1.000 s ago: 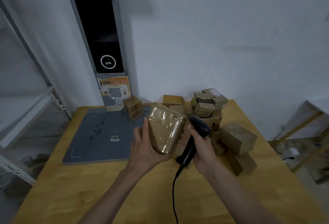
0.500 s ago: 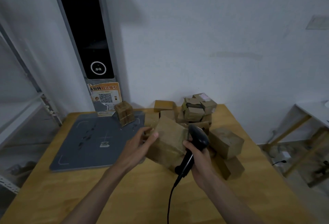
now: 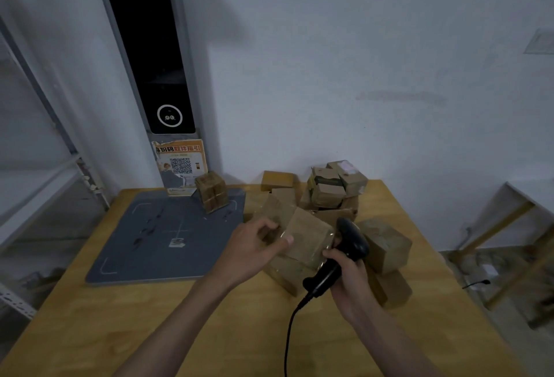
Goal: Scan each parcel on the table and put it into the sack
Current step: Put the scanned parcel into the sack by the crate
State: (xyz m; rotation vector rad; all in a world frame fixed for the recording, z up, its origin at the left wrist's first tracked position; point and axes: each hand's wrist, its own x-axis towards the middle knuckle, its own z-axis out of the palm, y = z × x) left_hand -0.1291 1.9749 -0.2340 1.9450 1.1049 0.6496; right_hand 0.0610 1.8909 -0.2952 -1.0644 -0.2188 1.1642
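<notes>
The left hand (image 3: 254,252) held a narrow grip on the tape-wrapped parcel (image 3: 305,237) above the table (image 3: 150,325), the right hand (image 3: 349,274) clutched the barcode scanner (image 3: 338,259); glossy wrap risked a slip or misread.

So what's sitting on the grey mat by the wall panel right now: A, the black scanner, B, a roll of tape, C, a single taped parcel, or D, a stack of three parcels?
C: one taped parcel stands alone on the grey mat, while the scanner is in the right hand.
</notes>
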